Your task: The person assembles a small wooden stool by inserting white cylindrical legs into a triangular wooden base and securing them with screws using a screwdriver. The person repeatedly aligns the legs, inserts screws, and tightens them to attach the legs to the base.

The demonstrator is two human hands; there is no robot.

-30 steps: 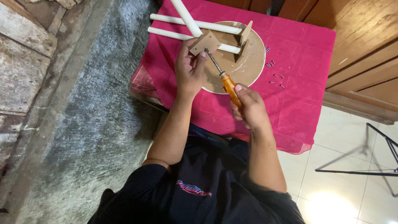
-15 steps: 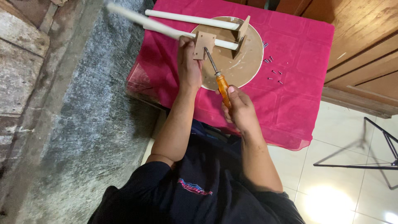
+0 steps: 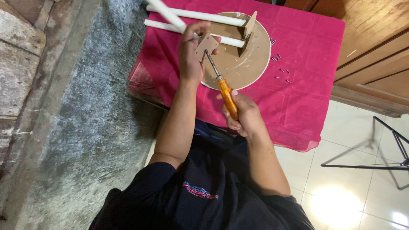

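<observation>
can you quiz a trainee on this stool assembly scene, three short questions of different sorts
1. True or false: the right hand holds an orange-handled screwdriver.
2. Multiple choice: the loose screws lie on A) the pink cloth, B) the tiled floor, C) the round wooden seat.
3. Fill in: the left hand grips a small wooden ____ at the end of a white leg.

Key
1. True.
2. A: they lie right of the seat.
3. Bracket; the screwdriver tip meets it.
</observation>
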